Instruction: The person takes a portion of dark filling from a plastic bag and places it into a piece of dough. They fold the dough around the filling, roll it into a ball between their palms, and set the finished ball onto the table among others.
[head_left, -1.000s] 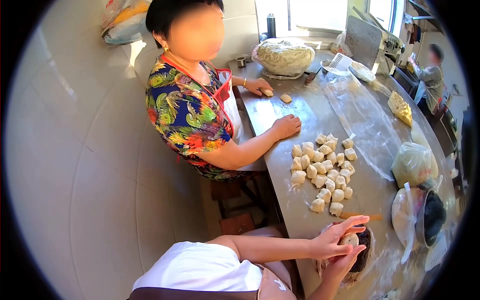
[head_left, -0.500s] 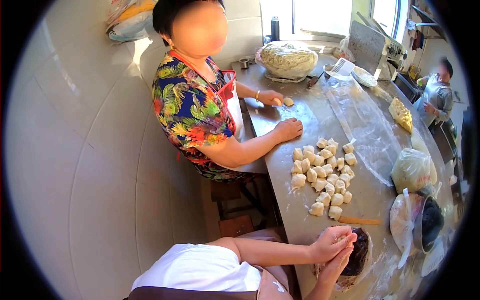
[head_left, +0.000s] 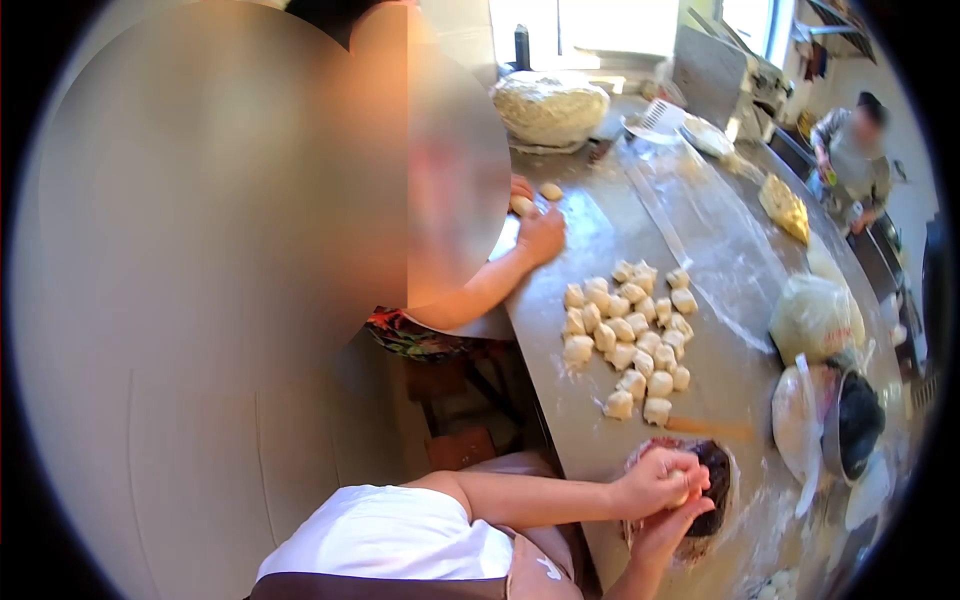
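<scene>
My left hand (head_left: 650,486) is closed around a small dough piece (head_left: 679,489), of which only a little pale surface shows between the fingers. Cupped against it from below, my right hand (head_left: 672,528) also bears on the dough piece. Both hands are over a plastic-lined container of dark paste (head_left: 716,485). Just beyond lie several cut dough pieces (head_left: 640,328) in a cluster on the metal table (head_left: 560,350). A wooden stick (head_left: 712,430) rests between the cluster and the container, touching the nearest dough piece.
Across the table corner, a co-worker's hand (head_left: 543,236) works beside a small dough ball (head_left: 551,190). A large covered dough mass (head_left: 552,108) sits at the back. Plastic sheeting (head_left: 700,235), a filled bag (head_left: 815,318) and a metal bowl (head_left: 853,435) line the right side.
My hands stay over the container, the left fingers curling tighter around the dough. The co-worker leans forward, bringing both hands together at the dough. The view has shifted slightly.
</scene>
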